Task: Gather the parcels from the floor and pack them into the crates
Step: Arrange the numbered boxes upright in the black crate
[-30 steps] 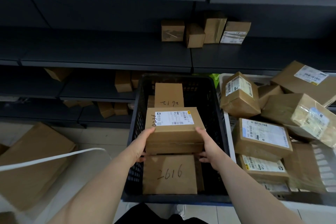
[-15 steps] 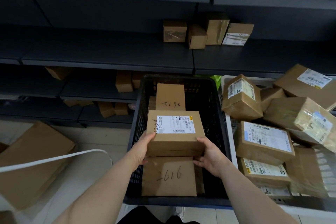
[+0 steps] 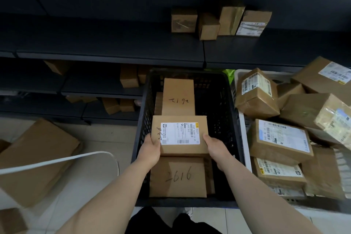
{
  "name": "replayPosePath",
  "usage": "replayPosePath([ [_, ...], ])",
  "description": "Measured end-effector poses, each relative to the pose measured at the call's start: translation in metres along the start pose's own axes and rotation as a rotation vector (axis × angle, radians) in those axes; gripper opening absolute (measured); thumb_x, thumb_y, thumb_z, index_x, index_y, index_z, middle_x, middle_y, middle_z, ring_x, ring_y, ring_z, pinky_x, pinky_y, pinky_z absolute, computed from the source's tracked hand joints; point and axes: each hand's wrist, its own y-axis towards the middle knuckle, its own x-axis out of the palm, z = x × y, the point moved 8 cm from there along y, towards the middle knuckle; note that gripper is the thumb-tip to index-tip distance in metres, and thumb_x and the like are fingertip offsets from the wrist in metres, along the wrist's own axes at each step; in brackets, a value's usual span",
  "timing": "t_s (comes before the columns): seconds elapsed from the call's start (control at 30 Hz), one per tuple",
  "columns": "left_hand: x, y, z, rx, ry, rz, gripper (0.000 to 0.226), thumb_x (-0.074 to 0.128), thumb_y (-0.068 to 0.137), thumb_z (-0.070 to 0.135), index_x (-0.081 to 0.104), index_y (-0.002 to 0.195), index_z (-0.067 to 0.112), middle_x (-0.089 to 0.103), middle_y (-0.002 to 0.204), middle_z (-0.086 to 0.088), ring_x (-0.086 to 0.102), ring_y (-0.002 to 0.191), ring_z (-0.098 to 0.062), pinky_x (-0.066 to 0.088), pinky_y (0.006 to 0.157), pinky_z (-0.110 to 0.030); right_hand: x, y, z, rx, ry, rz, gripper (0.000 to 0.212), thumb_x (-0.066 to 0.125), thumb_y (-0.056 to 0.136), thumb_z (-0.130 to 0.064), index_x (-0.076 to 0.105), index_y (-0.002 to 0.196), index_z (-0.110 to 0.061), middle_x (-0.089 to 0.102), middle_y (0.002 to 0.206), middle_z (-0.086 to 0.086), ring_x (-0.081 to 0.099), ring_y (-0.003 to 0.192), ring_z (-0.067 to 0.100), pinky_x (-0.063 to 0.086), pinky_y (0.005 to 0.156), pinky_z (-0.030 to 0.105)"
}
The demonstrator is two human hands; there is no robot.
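A brown labelled parcel sits inside the black crate, between a parcel marked "2616" nearer me and another handwritten parcel at the far end. My left hand grips the labelled parcel's left edge, thumb on top. My right hand grips its right edge. The parcel lies flat, low in the crate.
A white crate piled with several taped parcels stands right of the black one. Dark shelving with small boxes runs behind. A large flat carton and a white strap lie on the floor at left.
Both hands have lowered the labelled parcel deeper into the black crate, toward its middle. The view has tilted down slightly.
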Motion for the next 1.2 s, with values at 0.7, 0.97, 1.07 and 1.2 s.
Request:
replayPosePath([
  [0.7,0.005,0.035,-0.003,-0.029,0.321,0.002,0.081,0.040,0.098,0.004,-0.013,0.154,0.031,0.037,0.150,-0.009,0.051,0.122,-0.026,0.045,0.089,-0.029,0.006,0.029,-0.011,0.005,-0.196,0.115,0.015,0.063,0.090,-0.015,0.070,0.078,-0.020,0.074,0.089,0.004,0.071,0.092,0.028,0.059,0.085,0.045],
  [0.97,0.006,0.027,0.009,0.045,0.333,0.016,0.044,0.048,0.096,0.007,0.036,0.137,0.016,0.044,0.133,-0.011,0.050,0.102,-0.021,0.042,0.079,-0.029,0.006,0.022,-0.011,-0.005,-0.227,0.012,0.035,0.064,0.085,-0.001,0.072,0.117,-0.014,0.073,0.093,-0.001,0.070,0.086,0.018,0.060,0.077,0.031],
  [1.07,0.002,0.021,0.018,0.055,0.303,0.032,0.042,0.053,0.095,0.019,0.042,0.135,0.013,0.045,0.131,-0.011,0.055,0.104,-0.024,0.048,0.083,-0.031,-0.003,0.010,-0.014,-0.014,-0.170,0.038,0.041,0.065,0.087,0.000,0.063,0.128,-0.008,0.070,0.110,0.008,0.061,0.081,0.014,0.049,0.060,0.019],
  [1.2,0.002,0.012,0.042,0.142,0.286,0.025,0.035,0.056,0.093,0.025,0.051,0.124,0.012,0.055,0.123,-0.010,0.060,0.099,-0.024,0.053,0.080,-0.034,-0.011,-0.008,-0.020,-0.050,-0.097,0.061,0.043,0.069,0.088,-0.009,0.061,0.130,-0.008,0.069,0.114,0.009,0.064,0.097,0.018,0.050,0.070,0.022],
])
